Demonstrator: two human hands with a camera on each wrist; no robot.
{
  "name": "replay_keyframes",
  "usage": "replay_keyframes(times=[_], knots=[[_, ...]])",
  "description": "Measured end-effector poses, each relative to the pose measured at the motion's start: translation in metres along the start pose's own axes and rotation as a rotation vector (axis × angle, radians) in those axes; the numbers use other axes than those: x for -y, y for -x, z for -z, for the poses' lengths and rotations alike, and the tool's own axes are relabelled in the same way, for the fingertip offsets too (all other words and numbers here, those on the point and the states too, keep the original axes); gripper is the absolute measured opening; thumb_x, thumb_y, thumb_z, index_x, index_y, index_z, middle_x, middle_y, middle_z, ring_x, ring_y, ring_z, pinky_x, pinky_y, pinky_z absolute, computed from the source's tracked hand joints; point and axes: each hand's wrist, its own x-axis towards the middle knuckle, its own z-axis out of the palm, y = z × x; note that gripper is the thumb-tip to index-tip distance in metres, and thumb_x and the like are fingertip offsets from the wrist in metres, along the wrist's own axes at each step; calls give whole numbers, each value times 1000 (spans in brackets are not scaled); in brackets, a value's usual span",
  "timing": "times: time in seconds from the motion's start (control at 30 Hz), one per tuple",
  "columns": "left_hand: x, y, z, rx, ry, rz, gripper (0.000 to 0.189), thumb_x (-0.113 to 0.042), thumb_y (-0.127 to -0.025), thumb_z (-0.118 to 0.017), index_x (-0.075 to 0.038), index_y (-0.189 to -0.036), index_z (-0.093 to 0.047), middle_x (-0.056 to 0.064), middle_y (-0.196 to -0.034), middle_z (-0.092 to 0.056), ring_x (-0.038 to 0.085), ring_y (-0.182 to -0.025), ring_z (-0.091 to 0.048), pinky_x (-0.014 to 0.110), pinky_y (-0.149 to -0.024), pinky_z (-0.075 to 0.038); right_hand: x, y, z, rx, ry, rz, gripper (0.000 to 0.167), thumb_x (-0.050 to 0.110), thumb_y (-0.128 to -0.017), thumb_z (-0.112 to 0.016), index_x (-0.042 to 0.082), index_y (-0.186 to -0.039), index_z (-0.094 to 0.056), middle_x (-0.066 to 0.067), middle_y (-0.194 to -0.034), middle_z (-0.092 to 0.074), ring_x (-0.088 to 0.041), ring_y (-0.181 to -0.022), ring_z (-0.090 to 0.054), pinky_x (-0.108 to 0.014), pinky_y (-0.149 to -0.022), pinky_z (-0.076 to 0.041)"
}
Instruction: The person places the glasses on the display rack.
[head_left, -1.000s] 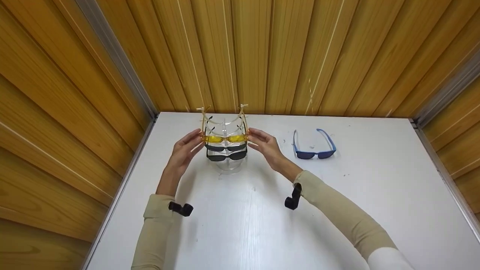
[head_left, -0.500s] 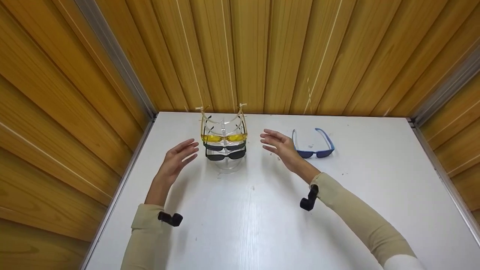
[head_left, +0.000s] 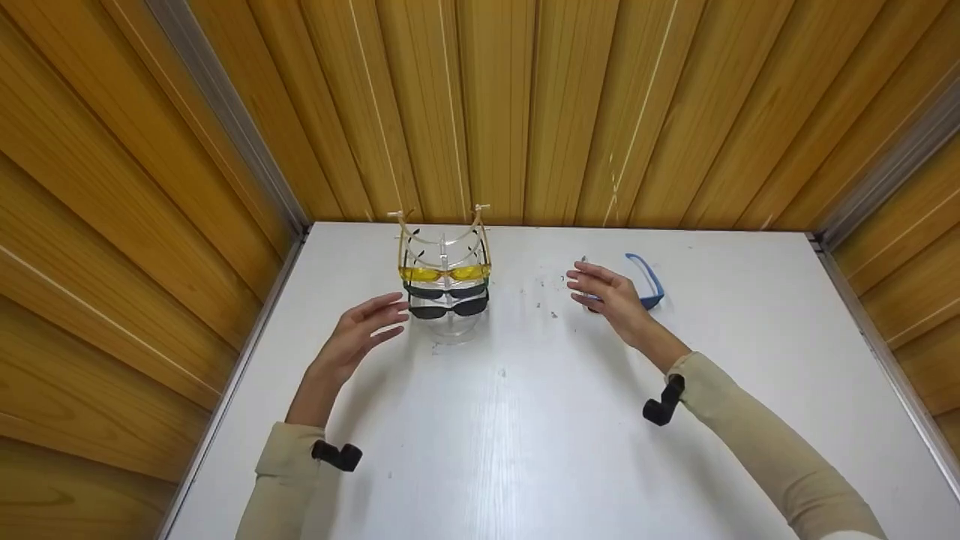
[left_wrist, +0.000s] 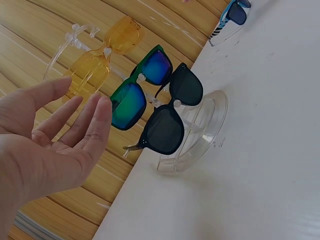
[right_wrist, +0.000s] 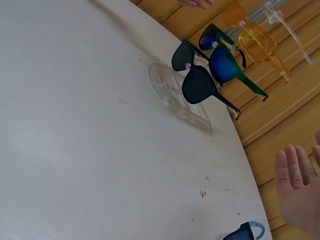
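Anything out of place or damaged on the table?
The blue sunglasses lie loose on the white table, while the yellow pair, green pair and black pair sit on the clear stand. Small marks also speckle the surface between; scuffs or residue, can't tell. No breakage shows.

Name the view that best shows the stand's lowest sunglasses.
Left wrist: it shows the black sunglasses large, both lenses uncovered. Right wrist shows both lenses smaller and slanted, with a temple visible; head shows them small, from above.

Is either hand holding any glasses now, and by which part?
Nothing is held. The left hand is beside the clear stand; the right hand is near the blue sunglasses.
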Motion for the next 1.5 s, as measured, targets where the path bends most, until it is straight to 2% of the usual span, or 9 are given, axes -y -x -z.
replay_keyframes(times=[0.23,0.43,0.6,0.73,1.0,1.1,1.23,1.3,1.5], knots=[[4,0,-19,65,-14,23,48,-19,-102,-64,-5,-146,-54,14,-143,-62,30,-132,-60,41,-112,-52,-1,10,28,-28,-36,-10,53,17,-103,-62,-1,-150,-45,4,-124,-71,-10,-116,-68,-35,-111,-52],[11,-5,-35,155,-22,34,47,-18,-101,-65,-2,-144,-54,14,-141,-64,23,-123,-65,41,-111,-52,-4,23,48,-49,-52,-3,41,16,-103,-62,5,-141,-55,5,-122,-72,-10,-116,-69,-31,-108,-53],[16,-8,-45,185,-27,38,43,-17,-100,-66,-5,-141,-59,15,-141,-64,20,-118,-67,41,-110,-53,-7,32,63,-57,-41,-17,33,18,-104,-61,11,-136,-59,9,-118,-73,-11,-118,-68,-29,-107,-54],[20,-10,-53,209,-36,40,46,-18,-100,-66,-4,-143,-56,15,-141,-64,23,-122,-66,41,-110,-53,-8,38,74,-72,-53,-46,28,16,-104,-61,13,-131,-62,10,-114,-75,-15,-120,-67,-28,-105,-55],[29,-17,-73,244,-37,55,44,-18,-100,-67,-6,-141,-59,14,-140,-64,21,-120,-66,42,-110,-53,-9,52,95,-60,-75,-56,23,14,-104,-59,18,-125,-67,6,-118,-75,-9,-113,-70,-27,-102,-57],[31,-20,-81,259,-28,58,45,-18,-99,-67,-5,-142,-58,13,-139,-65,19,-118,-67,42,-110,-53,-9,55,104,-60,-88,-66,27,12,-103,-60,13,-130,-65,6,-118,-75,-10,-113,-70,-28,-102,-57],[33,-25,-93,273,4,60,48,-15,-99,-66,-2,-144,-55,12,-137,-67,19,-116,-68,42,-109,-54,-9,59,115,-67,-50,-92,48,15,-103,-61,1,-148,-49,10,-114,-76,-10,-115,-69,-26,-102,-56],[35,-28,-99,284,18,64,47,-14,-99,-66,-2,-144,-55,12,-136,-67,20,-116,-68,42,-109,-54,-10,61,121,-65,-16,-107,55,17,-104,-60,-1,-152,-42,13,-114,-75,-8,-115,-68,-24,-103,-56],[42,-36,-116,319,22,79,45,-13,-99,-66,-5,-142,-58,13,-136,-67,23,-120,-68,40,-108,-55,-14,70,138,-59,25,-163,43,20,-104,-60,11,-146,-51,16,-115,-74,-6,-116,-67,-24,-104,-55]])
